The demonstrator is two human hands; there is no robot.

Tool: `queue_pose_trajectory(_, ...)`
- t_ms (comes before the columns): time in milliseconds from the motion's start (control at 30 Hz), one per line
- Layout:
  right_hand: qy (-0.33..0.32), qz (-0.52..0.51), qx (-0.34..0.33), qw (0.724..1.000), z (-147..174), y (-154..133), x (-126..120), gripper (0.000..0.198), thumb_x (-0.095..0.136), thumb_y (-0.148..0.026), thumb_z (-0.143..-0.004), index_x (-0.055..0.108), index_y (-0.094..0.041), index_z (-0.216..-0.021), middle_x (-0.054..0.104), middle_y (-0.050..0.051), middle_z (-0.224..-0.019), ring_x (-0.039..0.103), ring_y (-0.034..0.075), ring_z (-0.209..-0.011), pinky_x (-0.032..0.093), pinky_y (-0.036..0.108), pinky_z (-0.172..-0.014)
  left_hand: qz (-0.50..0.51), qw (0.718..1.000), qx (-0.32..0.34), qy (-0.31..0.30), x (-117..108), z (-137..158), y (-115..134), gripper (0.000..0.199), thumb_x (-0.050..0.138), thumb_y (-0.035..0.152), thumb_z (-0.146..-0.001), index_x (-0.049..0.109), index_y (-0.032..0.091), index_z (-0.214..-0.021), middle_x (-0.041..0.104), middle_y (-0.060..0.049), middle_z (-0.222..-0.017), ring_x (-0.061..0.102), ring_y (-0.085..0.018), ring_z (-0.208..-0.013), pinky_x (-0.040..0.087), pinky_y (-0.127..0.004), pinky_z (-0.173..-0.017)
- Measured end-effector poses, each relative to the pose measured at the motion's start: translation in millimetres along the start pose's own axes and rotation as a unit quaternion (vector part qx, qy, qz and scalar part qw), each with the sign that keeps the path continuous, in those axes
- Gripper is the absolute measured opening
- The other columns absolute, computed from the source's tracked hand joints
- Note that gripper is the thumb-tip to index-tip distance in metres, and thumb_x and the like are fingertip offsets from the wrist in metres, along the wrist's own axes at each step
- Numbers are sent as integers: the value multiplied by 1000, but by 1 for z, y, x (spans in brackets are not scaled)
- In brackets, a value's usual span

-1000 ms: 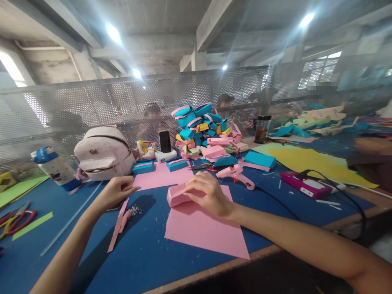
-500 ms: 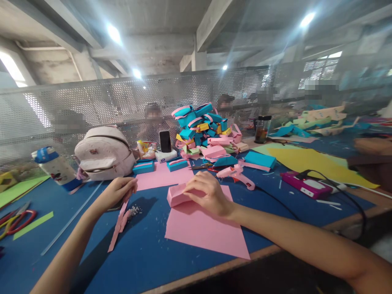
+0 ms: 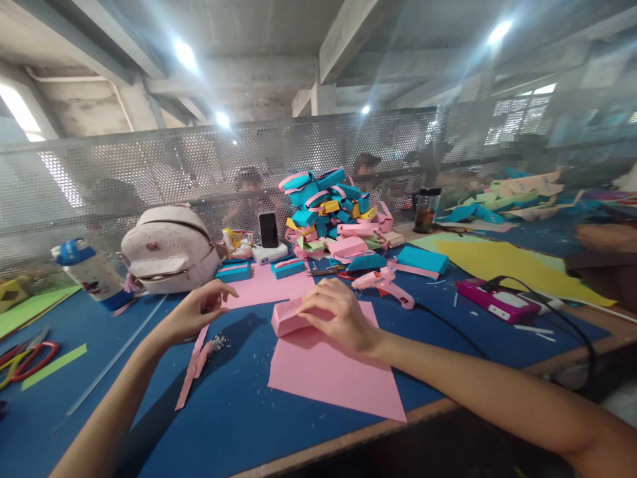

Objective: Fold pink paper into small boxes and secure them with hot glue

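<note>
Pink box is pinched by right hand; left hand hovers, fingers loosely parted

Pink folded box: paper or thin card, matt, smooth faces. Flat pink sheet under it: same matt look. Blue tabletop: smooth, low sheen, flecked with debris; brown front edge looks like wood. Pale pink glue gun: plastic, smooth. Rectangular purple device: glossy plastic. Upright black phone: smooth dark screen. Grey perforated screen: metal, dull shine. Grey ceiling: rough concrete. Off-white backpack: matt, cloth or leatherette, can't tell.
</note>
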State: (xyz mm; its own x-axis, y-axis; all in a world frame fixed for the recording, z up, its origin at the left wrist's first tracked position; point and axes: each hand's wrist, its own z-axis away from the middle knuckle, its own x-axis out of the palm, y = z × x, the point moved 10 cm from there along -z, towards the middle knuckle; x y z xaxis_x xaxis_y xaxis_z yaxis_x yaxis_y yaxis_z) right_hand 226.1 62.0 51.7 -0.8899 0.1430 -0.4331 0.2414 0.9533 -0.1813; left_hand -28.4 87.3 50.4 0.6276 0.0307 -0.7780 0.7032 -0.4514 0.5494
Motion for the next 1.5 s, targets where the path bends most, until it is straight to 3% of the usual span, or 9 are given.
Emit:
queue_pose_trajectory(100,-1,0,0,1000,0,0,0,6,68,-23,-90,69,-21,-84,72,1,-82,56,19,-79,38,36,-77,2,1000,2,-1,1,1,-1,4,53,17,-78,56,17,-77,49,2,-75,45,-10,-66,37,-20,-61)
queue_pose_trajectory(200,-1,3,1,1000,0,1,1,6,68,-22,-90,69,-21,-85,72,2,-82,56,19,-79,38,36,-77,11,999,-37,4,1,3,-11,9,52,15,-73,45,18,-68,37,6,-64,35,-8,-58,31,-18,-55)
queue_pose_trajectory(433,-4,6,0,1000,0,0,2,5,69,-21,-89,69,-21,-84,71,2,-82,57,19,-79,38,36,-77,28,997,-31,72,-12,4,-7,9,55,17,-70,49,18,-76,41,5,-66,36,-8,-58,31,-17,-53)
queue_pose_trajectory(600,1,3,-1,1000,0,0,1,5,69,-22,-89,68,-20,-84,72,2,-82,57,19,-80,38,36,-78,27,997,-1,77,-12,1,0,12,52,13,-69,48,19,-78,40,5,-71,36,-8,-60,30,-18,-55)
queue_pose_trajectory(733,2,7,-3,1000,0,-1,1,5,69,-22,-89,68,-21,-84,72,1,-82,57,19,-79,38,36,-77,35,996,-22,85,-10,3,-7,14,50,11,-68,44,19,-77,34,7,-67,30,-7,-56,23,-18,-52)
queue_pose_trajectory(1067,-5,7,3,1000,1,2,3,7,67,-25,-91,69,-22,-84,72,2,-82,57,20,-80,38,36,-77,42,994,-44,91,-10,3,-6,26,65,28,-77,41,19,-70,31,8,-63,30,-6,-55,26,-17,-51)
queue_pose_trajectory(1300,-1,7,2,1000,1,2,2,6,69,-22,-89,69,-21,-84,72,2,-82,57,20,-80,38,36,-77,169,977,-93,90,-5,7,-12,29,60,38,-86,36,23,-80,26,12,-53,20,-6,-42,13,-17,-40)
queue_pose_trajectory(1500,-1,2,2,1000,1,1,2,6,68,-23,-90,68,-22,-84,72,2,-82,57,19,-80,39,36,-78,132,983,-31,125,-18,6,0,29,65,28,-82,38,21,-76,36,8,-63,28,-6,-51,21,-18,-47)
